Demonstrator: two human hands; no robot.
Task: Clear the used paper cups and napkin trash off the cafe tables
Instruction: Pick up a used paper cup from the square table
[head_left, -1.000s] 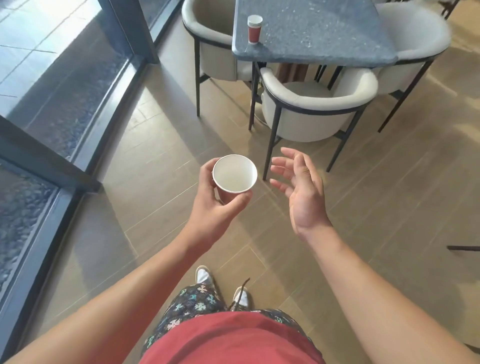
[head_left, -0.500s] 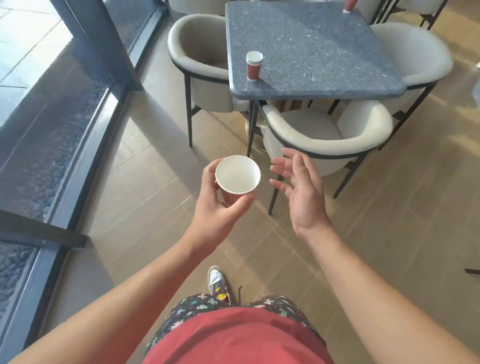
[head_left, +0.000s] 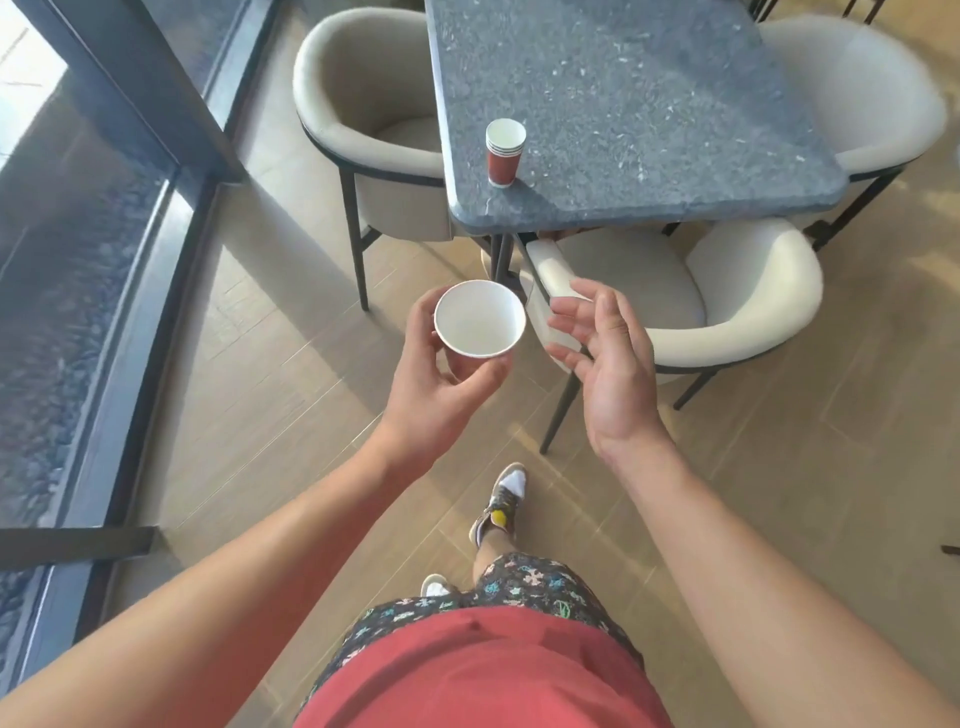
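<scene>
We see a small round paper cup (head_left: 479, 319) with a smooth white inside and a thin rolled rim. Its mouth is turned up toward the camera and nothing lies in it. The left hand (head_left: 436, 384) grips it from below, with thumb and fingers curled round its wall. The right hand (head_left: 608, 364) is just beside the cup, on its right, and does not touch it. Its palm faces the cup, its fingers are loosely spread, and it holds nothing.

Beyond both hands stands the bench (head_left: 649, 104), a square slab of dark grey speckled stone with rounded corners. Near its closest left corner, farther away than the left hand, a stack of red paper cups (head_left: 503, 156) stands upright, the white rims nested one inside another. Just behind the right hand, partly under the bench edge, is a cream tub chair (head_left: 753, 291) with a curved padded back and thin black metal legs. The floor (head_left: 260, 364) under the hands has long wood-look planks.
</scene>
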